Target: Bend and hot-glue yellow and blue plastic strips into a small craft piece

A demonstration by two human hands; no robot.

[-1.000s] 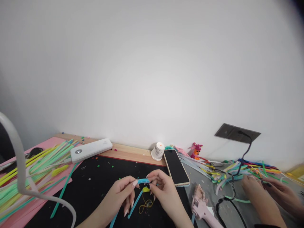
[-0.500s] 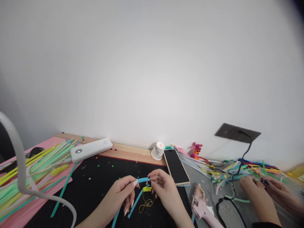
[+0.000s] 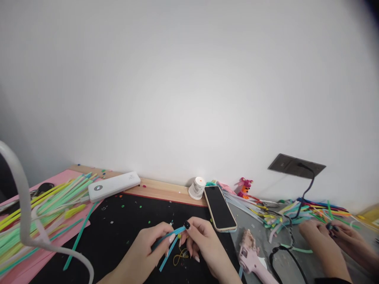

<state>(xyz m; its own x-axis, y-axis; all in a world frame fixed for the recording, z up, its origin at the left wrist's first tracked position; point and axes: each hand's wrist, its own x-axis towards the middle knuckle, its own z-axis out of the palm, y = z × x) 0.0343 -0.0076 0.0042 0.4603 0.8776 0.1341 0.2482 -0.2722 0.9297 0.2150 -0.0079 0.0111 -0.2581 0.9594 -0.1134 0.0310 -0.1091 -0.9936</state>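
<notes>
My left hand [image 3: 151, 248] is closed, its thumb and fingers pinching a light-blue pipe cleaner [image 3: 177, 230] that runs across to the other hand. At that strip's right end, my right hand [image 3: 204, 244] pinches it between a dark-nailed thumb and fingers. Below, a second blue pipe cleaner [image 3: 166, 258] slants down over the black mat [image 3: 115, 232]. Beside it lies a loop of thin yellowish cord [image 3: 179, 258]. A small yellow piece [image 3: 179, 236] shows between the hands, mostly hidden by the right fingers.
Left, several pipe cleaners [image 3: 50, 221] lie on pink sheets beside a white power bank [image 3: 115, 187]. Behind the hands are a paper cup [image 3: 197, 188] and a phone [image 3: 220, 208]. Right are a pink glue gun [image 3: 251, 258], black cables [image 3: 287, 252] and another person's hands [image 3: 328, 240].
The right thumb has turned over the blue pipe cleaner's end, and its yellow piece is now mostly covered. Both hands have drawn slightly lower, with the strip tilting up to the right.
</notes>
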